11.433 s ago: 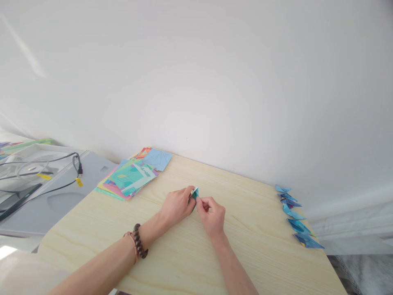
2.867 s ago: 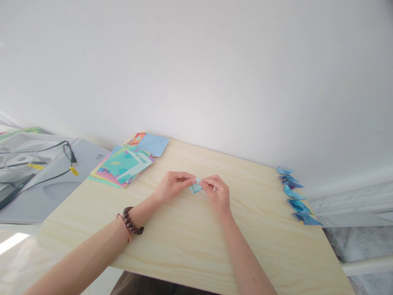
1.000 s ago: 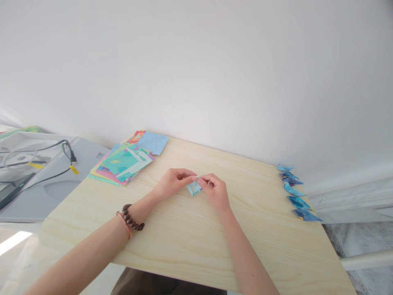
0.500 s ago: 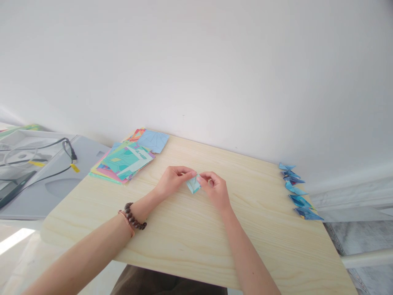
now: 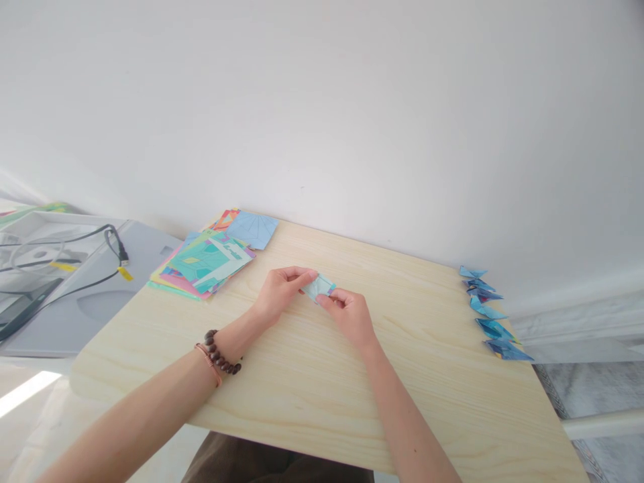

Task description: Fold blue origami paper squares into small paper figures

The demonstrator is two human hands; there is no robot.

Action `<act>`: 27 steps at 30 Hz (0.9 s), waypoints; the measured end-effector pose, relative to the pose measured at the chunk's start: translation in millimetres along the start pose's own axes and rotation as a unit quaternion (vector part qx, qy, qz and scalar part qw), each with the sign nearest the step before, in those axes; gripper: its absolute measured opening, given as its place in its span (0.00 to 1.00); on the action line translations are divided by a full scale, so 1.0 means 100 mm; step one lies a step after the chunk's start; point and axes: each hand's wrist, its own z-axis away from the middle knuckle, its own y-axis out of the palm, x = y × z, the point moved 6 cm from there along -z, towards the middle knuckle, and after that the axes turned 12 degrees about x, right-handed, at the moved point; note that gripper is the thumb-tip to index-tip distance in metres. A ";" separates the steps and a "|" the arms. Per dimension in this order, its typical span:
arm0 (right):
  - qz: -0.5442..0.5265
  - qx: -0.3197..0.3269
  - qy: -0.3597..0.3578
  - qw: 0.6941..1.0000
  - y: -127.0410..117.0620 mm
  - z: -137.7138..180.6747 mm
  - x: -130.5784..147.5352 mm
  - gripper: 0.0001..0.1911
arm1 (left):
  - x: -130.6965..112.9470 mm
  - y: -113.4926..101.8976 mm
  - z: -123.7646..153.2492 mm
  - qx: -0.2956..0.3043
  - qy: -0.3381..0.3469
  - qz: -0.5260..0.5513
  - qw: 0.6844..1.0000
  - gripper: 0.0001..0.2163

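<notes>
A small piece of folded origami paper (image 5: 318, 287), pale teal with crease lines, is held between my two hands over the middle of the table. My left hand (image 5: 282, 292) pinches its upper left end between thumb and fingers. On the other side, my right hand (image 5: 351, 314) grips the lower right end, thumb in front. Fingertips hide parts of both ends. Dark beads and a copper-coloured bangle circle my left wrist.
Patterned paper sheets (image 5: 206, 261) lie stacked at the table's back left, with a blue sheet (image 5: 254, 230) behind. Several folded blue paper figures (image 5: 496, 329) line the right edge. Left of the wooden table (image 5: 302, 396), a grey surface bears a black cable (image 5: 118, 248). A white wall rises behind.
The folded paper has turned from a point-down diamond to a slanted position, showing more of its face. My right hand has shifted slightly down to its lower right end.
</notes>
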 end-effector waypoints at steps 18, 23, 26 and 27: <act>-0.032 0.020 0.008 0.999 -0.01 0.00 0.00 0.18 | 0.00 0.02 -0.02 0.015 0.015 0.030 0.999 0.15; -0.033 -0.004 0.002 0.999 -0.01 0.00 -0.02 0.17 | -0.03 0.05 -0.02 0.035 0.021 0.027 0.999 0.15; -0.077 -0.025 -0.007 0.997 -0.01 0.01 -0.02 0.16 | -0.06 0.15 -0.01 0.102 0.025 0.046 0.993 0.18; -0.093 -0.031 -0.009 0.995 -0.02 0.01 -0.02 0.15 | -0.07 0.19 -0.01 0.126 0.028 0.049 0.990 0.19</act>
